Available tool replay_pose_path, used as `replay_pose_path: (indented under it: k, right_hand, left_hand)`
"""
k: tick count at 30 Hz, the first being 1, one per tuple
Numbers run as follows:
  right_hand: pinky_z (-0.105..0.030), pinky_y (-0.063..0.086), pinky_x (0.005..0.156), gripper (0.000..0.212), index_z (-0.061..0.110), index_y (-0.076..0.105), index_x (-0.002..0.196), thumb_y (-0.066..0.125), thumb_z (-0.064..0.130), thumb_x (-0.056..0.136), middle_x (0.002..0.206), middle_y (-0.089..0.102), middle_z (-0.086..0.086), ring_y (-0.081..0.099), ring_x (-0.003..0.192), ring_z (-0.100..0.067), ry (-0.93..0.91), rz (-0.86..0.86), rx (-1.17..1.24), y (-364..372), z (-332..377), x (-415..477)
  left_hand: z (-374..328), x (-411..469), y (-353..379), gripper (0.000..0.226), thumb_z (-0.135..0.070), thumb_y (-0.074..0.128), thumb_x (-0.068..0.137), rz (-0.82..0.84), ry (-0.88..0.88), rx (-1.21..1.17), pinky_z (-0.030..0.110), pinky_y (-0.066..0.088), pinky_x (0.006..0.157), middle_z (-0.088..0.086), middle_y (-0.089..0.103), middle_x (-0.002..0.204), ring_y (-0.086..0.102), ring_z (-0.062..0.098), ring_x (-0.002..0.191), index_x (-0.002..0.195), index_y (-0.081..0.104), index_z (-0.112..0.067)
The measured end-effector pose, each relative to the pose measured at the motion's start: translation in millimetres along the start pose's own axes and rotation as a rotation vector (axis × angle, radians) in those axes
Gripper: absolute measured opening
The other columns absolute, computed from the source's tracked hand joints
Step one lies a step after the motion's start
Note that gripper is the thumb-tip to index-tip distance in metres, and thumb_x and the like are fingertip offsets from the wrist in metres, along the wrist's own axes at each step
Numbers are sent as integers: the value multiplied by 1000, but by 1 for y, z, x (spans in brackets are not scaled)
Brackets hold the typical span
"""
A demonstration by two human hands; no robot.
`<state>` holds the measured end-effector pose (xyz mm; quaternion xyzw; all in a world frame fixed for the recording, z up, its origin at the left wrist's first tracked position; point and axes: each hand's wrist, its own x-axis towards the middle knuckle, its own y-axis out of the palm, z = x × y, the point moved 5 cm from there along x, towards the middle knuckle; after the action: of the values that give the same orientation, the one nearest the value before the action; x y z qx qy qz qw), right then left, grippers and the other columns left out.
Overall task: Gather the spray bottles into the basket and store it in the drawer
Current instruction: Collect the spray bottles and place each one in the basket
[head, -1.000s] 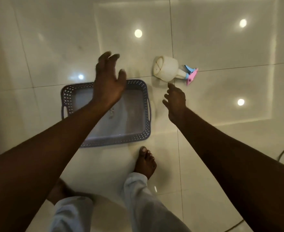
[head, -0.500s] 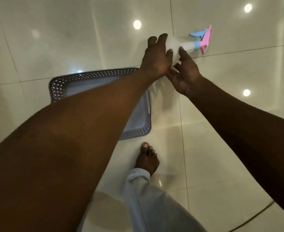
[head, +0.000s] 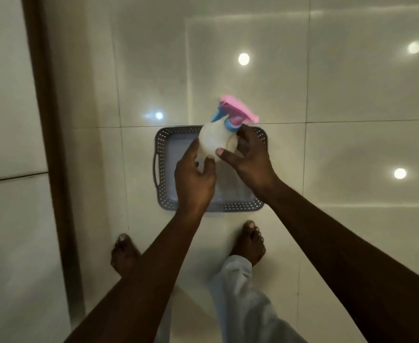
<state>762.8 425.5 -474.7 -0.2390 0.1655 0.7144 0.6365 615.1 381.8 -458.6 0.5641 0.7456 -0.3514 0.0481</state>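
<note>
I see glossy pale floor tiles (head: 352, 134) mirroring ceiling lights, with a dark upright strip (head: 47, 120) far left of the hands. My left hand (head: 195, 184) and right hand (head: 251, 164) both grip the white spray bottle (head: 214, 139) above the grey basket (head: 240, 207), hiding its middle.

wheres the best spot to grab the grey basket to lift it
Hook the cut-out handle in the left short wall of the basket, coming from the left. It lies flat, wide and shallow, so a second grip at the right end would likely keep it level; the right hand hides that end.
</note>
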Motion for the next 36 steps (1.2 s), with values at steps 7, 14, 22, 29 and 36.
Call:
replay_pose_path:
  k: [7,14,22,29,36]
  right_hand:
    - [-16,47,108,85,5,51,151,91,4,77,148,51,-18,51,140,-27,-127,83,-309,83,-36,20]
    - [-47,51,112,81,7,50,153,86,5,80,149,46,-12,48,138,-16,-126,97,-408,114,-68,43]
    - [-52,48,115,84,5,48,154,85,0,78,152,45,-15,48,143,-26,-106,130,-472,117,-87,57]
    - [-41,46,117,90,9,38,160,86,8,84,161,43,-13,43,149,-30,-6,107,-512,107,-78,19]
    - [-5,43,93,51,13,64,137,81,4,90,140,62,-13,59,132,-34,181,159,-652,96,-32,-124]
  left_hand:
    - [66,13,-37,42,-15,62,99,-136,-274,-296,39,59,103,-5,74,128,72,12,114,141,66,-25]
    - [115,39,-27,39,-17,65,97,-143,-392,-419,46,55,109,-2,75,129,71,19,121,136,69,-23]
    - [124,49,-15,51,-1,62,95,-108,-425,-484,40,56,108,3,70,135,68,18,121,145,59,-14]
    - [111,9,-46,49,0,58,97,-59,-503,-469,29,53,107,3,65,140,63,19,127,145,59,-10]
    - [87,-115,-151,39,-10,60,102,-83,-628,-414,25,48,110,-1,64,141,59,15,134,140,62,-18]
